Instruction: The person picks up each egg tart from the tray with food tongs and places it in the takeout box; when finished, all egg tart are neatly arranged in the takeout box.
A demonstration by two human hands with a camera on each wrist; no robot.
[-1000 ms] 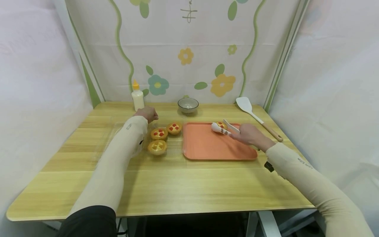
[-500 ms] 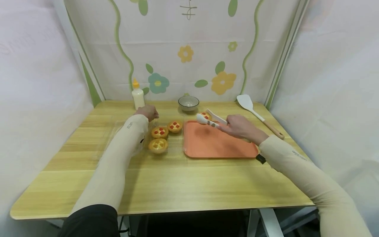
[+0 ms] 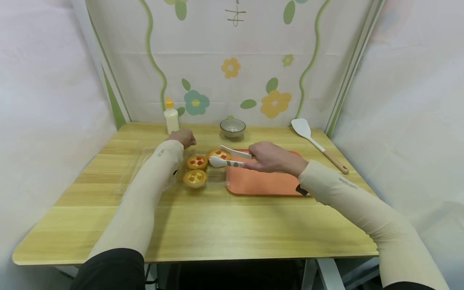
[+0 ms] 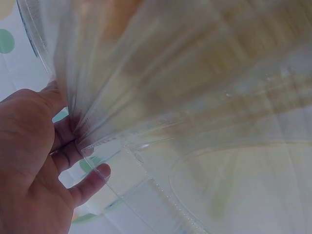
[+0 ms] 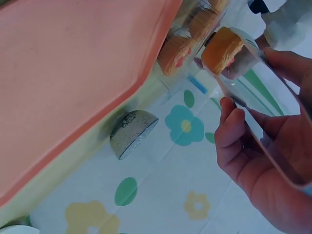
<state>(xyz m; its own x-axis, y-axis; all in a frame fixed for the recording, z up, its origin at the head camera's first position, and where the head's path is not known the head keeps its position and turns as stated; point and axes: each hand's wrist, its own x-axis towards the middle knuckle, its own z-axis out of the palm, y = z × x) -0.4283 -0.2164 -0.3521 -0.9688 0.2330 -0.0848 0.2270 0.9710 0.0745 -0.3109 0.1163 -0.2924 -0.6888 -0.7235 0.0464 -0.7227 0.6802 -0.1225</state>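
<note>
My right hand [image 3: 272, 158] grips white tongs [image 3: 217, 162], whose tips pinch a small tart with red pieces on top [image 5: 222, 48]. In the head view this tart hangs over the right part of a clear plastic box [image 3: 216, 177] and overlaps a tart behind it. Inside the box sit a red-topped tart [image 3: 197, 162] and a tart with yellow pieces [image 3: 195, 178]. At the back left, my left hand [image 3: 183, 138] holds the edge of the box's raised clear film or lid [image 4: 146, 97], with the thumb and fingers on its corner.
An orange tray [image 3: 266, 185] lies right of the box, partly under my right forearm. Behind stand a small bowl [image 3: 233, 128] and a white bottle with a yellow cap [image 3: 171, 120]. A white spatula with a wooden handle [image 3: 315, 143] lies at the back right.
My right hand has carried the tart in the tongs leftward from over the tray to over the box. My left hand stays at the same place.
</note>
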